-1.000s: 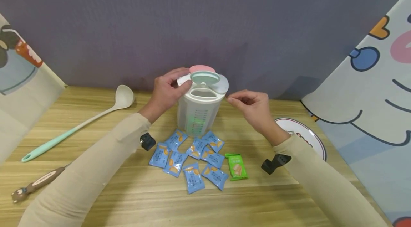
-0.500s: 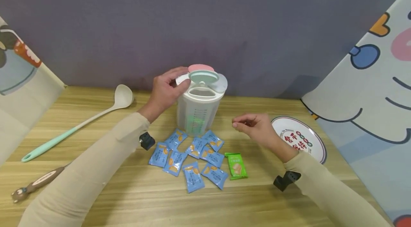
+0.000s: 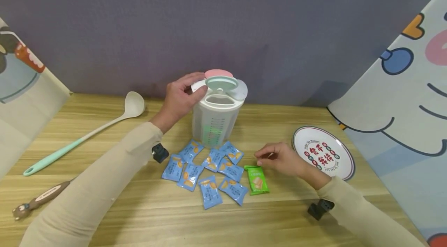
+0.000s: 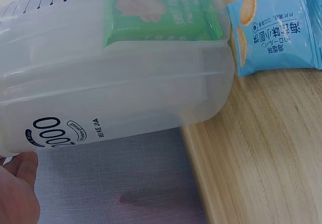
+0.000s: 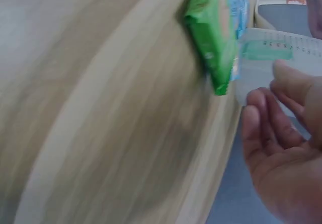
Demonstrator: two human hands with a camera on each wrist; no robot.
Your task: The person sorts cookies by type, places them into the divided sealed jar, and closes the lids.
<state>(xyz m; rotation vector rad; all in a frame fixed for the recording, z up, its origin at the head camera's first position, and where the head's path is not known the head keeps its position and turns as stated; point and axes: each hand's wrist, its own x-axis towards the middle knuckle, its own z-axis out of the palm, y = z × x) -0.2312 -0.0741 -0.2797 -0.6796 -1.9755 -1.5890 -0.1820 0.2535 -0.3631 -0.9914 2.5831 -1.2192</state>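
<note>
A clear plastic storage container (image 3: 213, 123) with a white lid and measuring marks stands upright at the table's back. Its mint flap (image 3: 221, 83) is raised over an oblong opening, and a pink flap (image 3: 218, 73) shows behind. My left hand (image 3: 179, 99) grips the lid's left edge, thumb in front. Through the wall, the left wrist view shows a green packet (image 4: 161, 17) inside. My right hand (image 3: 283, 158) hovers at the top end of another green snack packet (image 3: 257, 180), its fingers loosely bent with nothing between them. Several blue biscuit packets (image 3: 209, 192) lie before the container.
A white ladle (image 3: 134, 104) with a mint handle lies at the left, above a brown bear-ended handle (image 3: 43, 198) partly hidden by my left sleeve. A printed plate (image 3: 343, 158) lies on the right. The grey back panel (image 3: 279, 37) rises behind the container.
My right hand has moved from beside the container's lid down and toward me, to the green packet. The plate has come into fuller view. My left hand has stayed on the lid.
</note>
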